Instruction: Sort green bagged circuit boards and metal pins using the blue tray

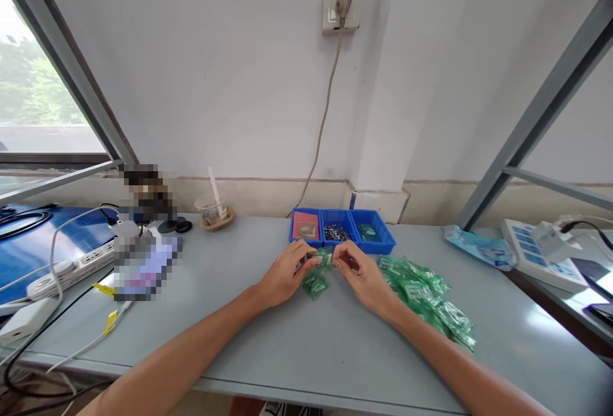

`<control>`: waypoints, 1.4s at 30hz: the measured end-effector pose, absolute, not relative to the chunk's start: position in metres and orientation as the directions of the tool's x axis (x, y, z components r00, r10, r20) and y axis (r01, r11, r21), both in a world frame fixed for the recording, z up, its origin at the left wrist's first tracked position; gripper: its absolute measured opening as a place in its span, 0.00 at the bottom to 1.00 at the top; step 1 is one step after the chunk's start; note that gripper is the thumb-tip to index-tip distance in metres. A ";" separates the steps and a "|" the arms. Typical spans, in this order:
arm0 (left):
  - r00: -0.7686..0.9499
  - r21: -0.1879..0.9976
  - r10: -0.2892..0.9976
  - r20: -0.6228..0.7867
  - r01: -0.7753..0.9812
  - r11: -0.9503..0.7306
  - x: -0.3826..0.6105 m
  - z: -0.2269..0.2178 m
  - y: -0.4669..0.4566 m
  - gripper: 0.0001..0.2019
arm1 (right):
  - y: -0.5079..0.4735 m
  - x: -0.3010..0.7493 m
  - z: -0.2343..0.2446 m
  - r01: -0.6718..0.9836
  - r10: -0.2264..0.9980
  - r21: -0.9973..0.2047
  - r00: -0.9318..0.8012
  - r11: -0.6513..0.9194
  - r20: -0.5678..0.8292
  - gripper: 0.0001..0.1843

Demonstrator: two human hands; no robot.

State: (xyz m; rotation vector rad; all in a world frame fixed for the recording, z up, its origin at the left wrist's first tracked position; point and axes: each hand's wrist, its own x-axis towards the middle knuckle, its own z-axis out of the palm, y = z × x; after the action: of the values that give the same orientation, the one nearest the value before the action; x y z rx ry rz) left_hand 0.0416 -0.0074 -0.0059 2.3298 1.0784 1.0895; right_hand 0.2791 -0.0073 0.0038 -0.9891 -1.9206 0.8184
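My left hand and my right hand meet at the middle of the grey table. Both pinch a small green packet between their fingertips, just in front of the blue tray. Another green packet lies on the table right under my left fingers. A pile of several green packets spreads along the table beside my right wrist and forearm.
A blue three-compartment tray stands behind my hands, holding a red piece, small metal parts and green bits. A cup with a straw, a power strip and cables lie at the left. A white-blue device sits at the right.
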 end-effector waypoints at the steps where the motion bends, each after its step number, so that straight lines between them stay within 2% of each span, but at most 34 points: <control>1: 0.403 0.594 0.765 0.502 0.482 -0.644 0.041 -0.007 -0.008 0.13 | -0.007 0.280 0.005 0.346 0.857 -0.802 -0.370 0.486 0.360 0.09; 4: 0.388 0.616 0.763 0.516 0.450 -0.646 0.040 -0.008 -0.010 0.19 | -0.006 0.282 0.004 0.354 0.849 -0.786 -0.364 0.507 0.384 0.09; 7: 0.428 0.560 0.714 0.554 0.444 -0.700 0.040 -0.007 -0.011 0.21 | -0.002 0.283 0.001 0.369 0.850 -0.775 -0.342 0.513 0.400 0.10; 14: 0.413 0.471 0.670 0.617 0.487 -0.735 0.040 -0.010 -0.007 0.15 | -0.004 0.281 0.002 0.376 0.865 -0.792 -0.354 0.481 0.357 0.07; 18: 0.396 0.448 0.661 0.638 0.507 -0.737 0.039 -0.010 -0.006 0.07 | -0.006 0.281 0.001 0.343 0.838 -0.790 -0.408 0.508 0.362 0.12; 22: 0.413 0.447 0.667 0.621 0.512 -0.733 0.040 -0.007 -0.008 0.10 | -0.007 0.280 0.003 0.357 0.838 -0.779 -0.400 0.516 0.372 0.10; 26: 0.451 0.484 0.694 0.560 0.502 -0.717 0.042 -0.006 -0.011 0.12 | -0.008 0.280 0.003 0.385 0.862 -0.789 -0.378 0.479 0.339 0.14; 29: 0.436 0.538 0.730 0.526 0.495 -0.683 0.042 -0.008 -0.013 0.12 | -0.007 0.279 0.000 0.339 0.880 -0.838 -0.368 0.428 0.300 0.13; 32: 0.390 0.584 0.751 0.533 0.473 -0.660 0.041 -0.009 -0.015 0.19 | -0.007 0.277 -0.002 0.214 0.890 -0.901 -0.351 0.378 0.290 0.12; 35: 0.427 0.522 0.697 0.576 0.465 -0.715 0.042 -0.006 -0.016 0.18 | -0.007 0.276 0.001 0.137 0.890 -0.924 -0.347 0.358 0.294 0.12; 38: 0.468 0.453 0.636 0.613 0.451 -0.769 0.043 -0.003 -0.016 0.19 | -0.007 0.276 0.004 0.136 0.886 -0.920 -0.353 0.367 0.301 0.12; 42: 0.440 0.424 0.633 0.637 0.486 -0.764 0.043 -0.005 -0.013 0.15 | -0.006 0.276 0.004 0.125 0.905 -0.943 -0.345 0.309 0.250 0.16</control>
State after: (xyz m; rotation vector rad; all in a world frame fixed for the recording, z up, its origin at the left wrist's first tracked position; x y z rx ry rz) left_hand 0.0427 -0.0132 -0.0045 2.5102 0.9861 1.2273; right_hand 0.2758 -0.0065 0.0039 -0.9376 -1.7063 1.1273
